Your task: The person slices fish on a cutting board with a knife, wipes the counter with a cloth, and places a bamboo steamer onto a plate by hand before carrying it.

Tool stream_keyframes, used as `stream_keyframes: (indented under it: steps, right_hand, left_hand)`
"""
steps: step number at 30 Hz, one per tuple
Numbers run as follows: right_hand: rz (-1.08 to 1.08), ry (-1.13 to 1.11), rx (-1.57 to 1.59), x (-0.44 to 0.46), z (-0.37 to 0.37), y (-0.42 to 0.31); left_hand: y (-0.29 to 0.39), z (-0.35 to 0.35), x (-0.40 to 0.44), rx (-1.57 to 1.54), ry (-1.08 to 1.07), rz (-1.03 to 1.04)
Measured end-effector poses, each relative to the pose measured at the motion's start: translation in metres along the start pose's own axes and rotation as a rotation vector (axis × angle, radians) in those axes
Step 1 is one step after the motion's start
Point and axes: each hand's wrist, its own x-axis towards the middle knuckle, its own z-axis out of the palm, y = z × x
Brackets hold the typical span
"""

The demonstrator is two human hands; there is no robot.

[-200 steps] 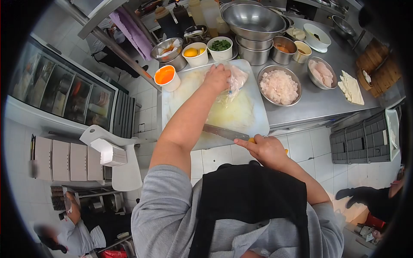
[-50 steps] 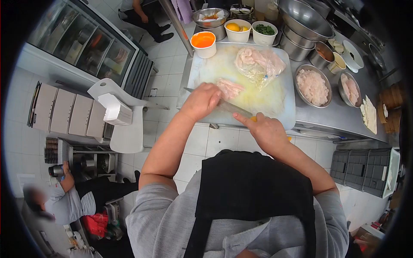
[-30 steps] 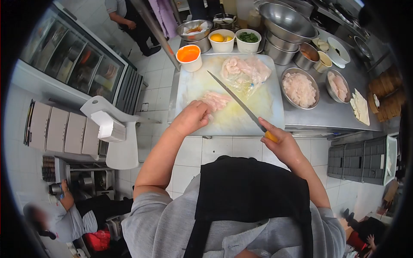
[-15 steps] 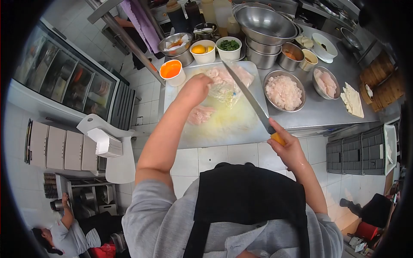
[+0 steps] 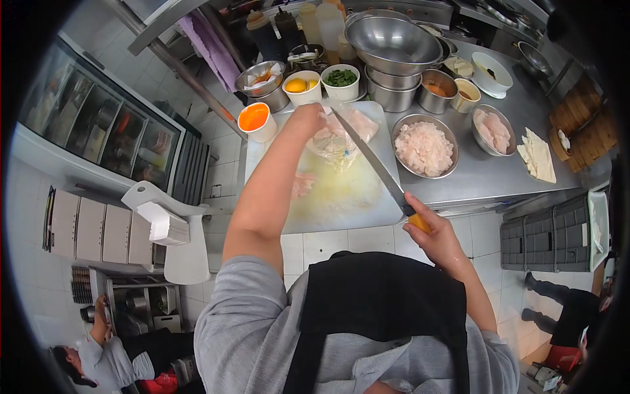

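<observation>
My right hand [image 5: 438, 233] grips the yellow handle of a long knife [image 5: 373, 157], its blade pointing up and left over the board. My left hand [image 5: 311, 121] is closed at the upper left edge of a clear plastic bag [image 5: 336, 150], its fingertips partly hidden. Pale raw meat [image 5: 359, 125], perhaps chicken or fish, lies at and under the bag. Another pale piece [image 5: 303, 185] rests near my left forearm. Both lie on a white cutting board [image 5: 348, 207] with yellowish wet stains.
Right of the board stand a bowl of chopped pale meat [image 5: 424, 146] and a bowl of larger pieces [image 5: 493, 131]. Tubs of orange sauce [image 5: 254, 118], yolks [image 5: 301, 87] and chopped greens [image 5: 341, 79] line the back. A folded cloth [image 5: 537, 156] lies far right.
My left hand has moved up and slightly forward along the bag. The knife stays in my right hand at much the same angle. The whole view has shifted slightly.
</observation>
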Motion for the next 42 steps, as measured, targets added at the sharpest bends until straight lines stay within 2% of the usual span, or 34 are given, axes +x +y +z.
stream_keyframes:
  steps: [2, 3, 5, 6, 8, 9, 11, 13, 15, 16, 17, 19, 21, 23, 24, 26, 27, 29, 37, 39, 42]
  right_hand:
    - [-0.002, -0.02, 0.014, 0.004, -0.002, -0.001]
    - [0.062, -0.034, 0.048, 0.007, -0.002, -0.002]
    - [0.124, -0.079, 0.075, 0.015, 0.001, -0.006]
    - [0.14, -0.106, 0.057, 0.019, 0.004, -0.008]
    - [0.16, -0.167, 0.032, 0.027, 0.01, -0.01]
    - [0.156, -0.207, 0.011, 0.031, 0.014, -0.01]
    - [0.157, -0.283, -0.017, 0.039, 0.025, -0.012]
    - [0.145, -0.341, -0.053, 0.046, 0.035, -0.016]
    - [0.138, -0.388, -0.055, 0.052, 0.045, -0.018]
    - [0.119, -0.405, -0.074, 0.054, 0.05, -0.02]
    - [0.101, -0.419, -0.092, 0.055, 0.054, -0.021]
    - [0.091, -0.452, -0.121, 0.057, 0.06, -0.025]
    - [0.079, -0.479, -0.149, 0.056, 0.064, -0.027]
    - [-0.083, -0.471, -0.277, 0.054, 0.067, -0.026]
    - [-0.082, -0.471, -0.279, 0.053, 0.068, -0.025]
    - [-0.124, -0.486, -0.39, 0.051, 0.07, -0.024]
    - [-0.121, -0.485, -0.391, 0.051, 0.071, -0.021]
    - [-0.141, -0.456, -0.43, 0.051, 0.072, -0.015]
    - [-0.15, -0.457, -0.419, 0.043, 0.074, -0.023]
    - [-0.173, -0.481, -0.434, 0.041, 0.075, -0.022]
    - [-0.222, -0.504, -0.544, 0.039, 0.077, -0.023]
  left_hand:
    - [-0.006, -0.017, -0.031, -0.412, 0.128, 0.006]
    - [-0.006, -0.026, -0.047, -0.41, 0.132, -0.012]
    - [-0.009, -0.039, -0.082, -0.818, -0.137, -0.242]
    - [-0.014, -0.039, -0.101, -0.823, -0.125, -0.268]
    - [-0.023, -0.035, -0.14, -1.034, -0.317, -0.268]
    - [-0.024, -0.036, -0.157, -1.047, -0.306, -0.3]
    - [-0.028, -0.037, -0.188, -0.938, -0.572, -0.251]
    - [-0.036, -0.016, -0.203, -0.945, -0.635, -0.264]
    - [-0.036, -0.002, -0.216, -0.731, -0.477, -0.228]
    - [-0.048, 0.017, -0.218, -0.58, -0.218, 0.053]
    - [-0.06, 0.034, -0.221, -0.587, -0.214, 0.04]
    - [-0.044, 0.012, -0.225, -0.595, -0.119, -0.449]
    - [-0.052, 0.019, -0.232, -0.54, -0.046, -0.502]
    - [-0.055, 0.027, -0.24, -0.433, 0.29, -0.561]
    - [-0.053, 0.029, -0.244, -0.434, 0.29, -0.56]
    - [-0.046, 0.034, -0.256, -0.407, 0.511, -0.408]
    - [-0.041, 0.036, -0.259, -0.41, 0.51, -0.406]
    - [-0.029, 0.044, -0.263, -0.294, 0.529, -0.114]
    - [-0.011, 0.053, -0.275, -0.308, 0.471, 0.016]
    - [-0.007, 0.06, -0.279, -0.305, 0.588, 0.037]
    - [-0.005, 0.063, -0.28, -0.271, 0.607, 0.006]
